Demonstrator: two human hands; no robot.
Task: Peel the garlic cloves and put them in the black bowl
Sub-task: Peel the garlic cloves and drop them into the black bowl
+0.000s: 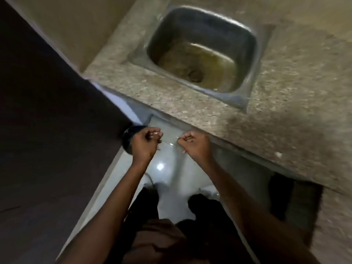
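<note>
Nearest, both hands hang over the glossy white tiled floor (167, 180): the left hand (145, 144) curls around something small and pale, likely a garlic clove (156, 133), while the right hand (194, 144) is loosely fisted, its contents unclear. Just beyond the left hand sits the round black bowl (127, 137), contents hidden, so progress cannot be judged. Farther off, a dull steel sink (253, 54) sits in the speckled granite counter (297, 103).

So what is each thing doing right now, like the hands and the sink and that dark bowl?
Left hand: fingers curled, pinching something small and pale, likely a garlic clove; too blurred to be sure.
Right hand: fingers curled, a thin pale strand at the fingertips.
Black bowl: below the left hand, mostly hidden; contents cannot be seen.
Sink: holds no dishes, bottom stained, drain uncovered.
Countertop: speckled stone, a few small pale bits on it.
</note>
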